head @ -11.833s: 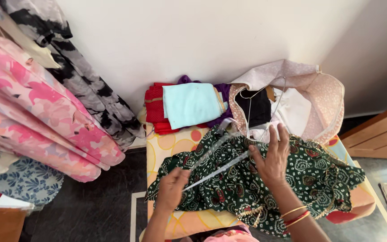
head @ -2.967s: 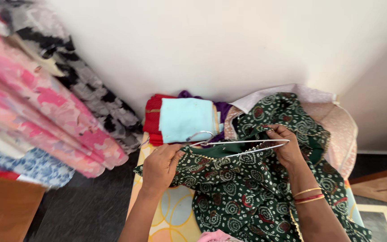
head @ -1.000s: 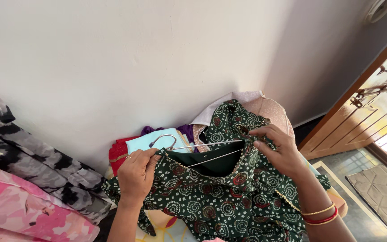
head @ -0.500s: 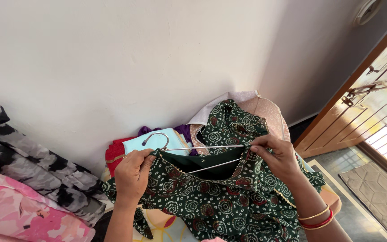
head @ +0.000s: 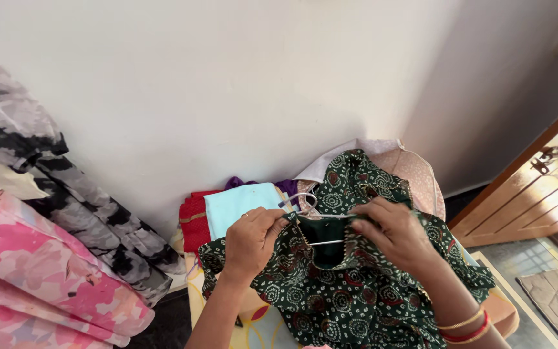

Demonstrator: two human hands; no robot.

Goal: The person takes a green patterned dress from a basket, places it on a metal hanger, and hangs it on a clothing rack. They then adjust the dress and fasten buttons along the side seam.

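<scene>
Head view, frame centre: left hand (head: pixel 250 240) & right hand (head: pixel 398 234) fingers pinched on green dress (head: pixel 350 291) neckline, wire hanger (head: pixel 311 216) lying crosswise btwn them.

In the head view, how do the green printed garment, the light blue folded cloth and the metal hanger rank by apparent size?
1. green printed garment, clearly largest.
2. light blue folded cloth.
3. metal hanger, mostly hidden inside the garment, so its rank is unsure.
Both hands grip the garment's neckline.

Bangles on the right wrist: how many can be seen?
3: two thin gold bangles and a red one between them, all close together on the right wrist near the bottom edge. More may be hidden out of frame.
</scene>
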